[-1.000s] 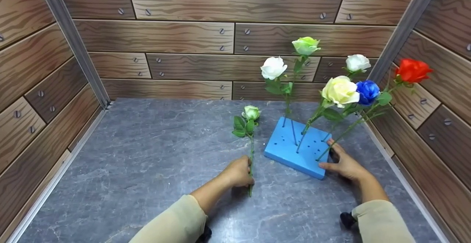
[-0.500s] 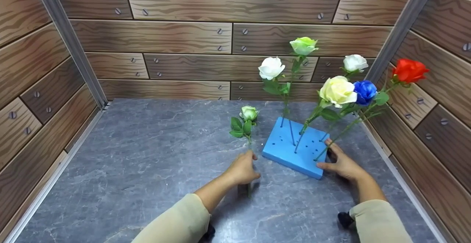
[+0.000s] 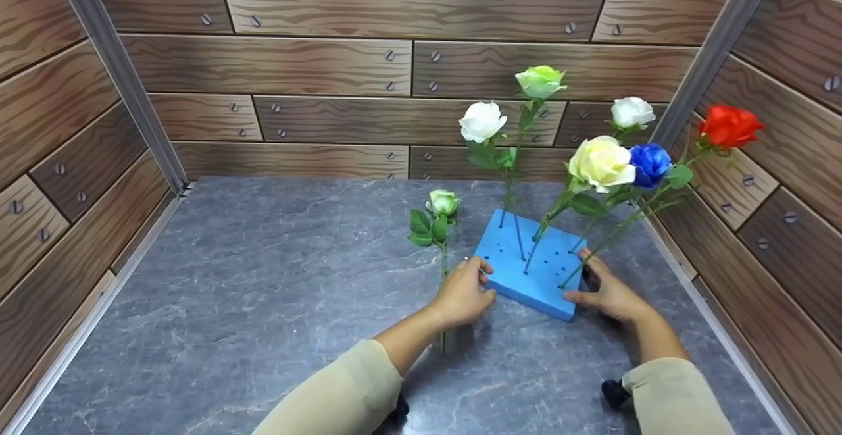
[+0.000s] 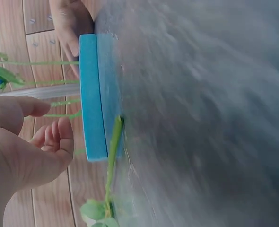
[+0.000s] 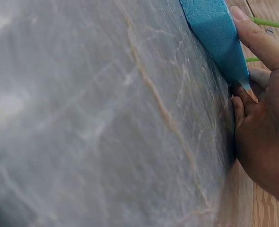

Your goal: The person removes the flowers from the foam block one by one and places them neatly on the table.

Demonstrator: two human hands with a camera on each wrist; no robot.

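A blue foam block (image 3: 526,285) with small holes lies on the table, bearing several upright artificial roses. Among them are a yellow rose (image 3: 602,164), a blue rose (image 3: 650,165) and a red rose (image 3: 731,127). My right hand (image 3: 612,293) grips the block's right corner, thumb on the near side and fingers round the far side. My left hand (image 3: 464,293) hovers by the block's left edge, fingers loosely bent; the left wrist view shows nothing held. Beneath my left forearm lies a pale green rose (image 3: 443,203), its stem end (image 4: 115,137) near the block.
Wood-patterned walls (image 3: 316,66) close in the back and both sides. The grey marbled tabletop (image 3: 263,277) stretches to the left. Two white roses (image 3: 483,122) and a green-yellow rose (image 3: 541,82) rise from the block's back part.
My left hand has let go of the lying rose's stem and moved right to the block's left edge. The rose stays on the table. My right hand keeps its hold.
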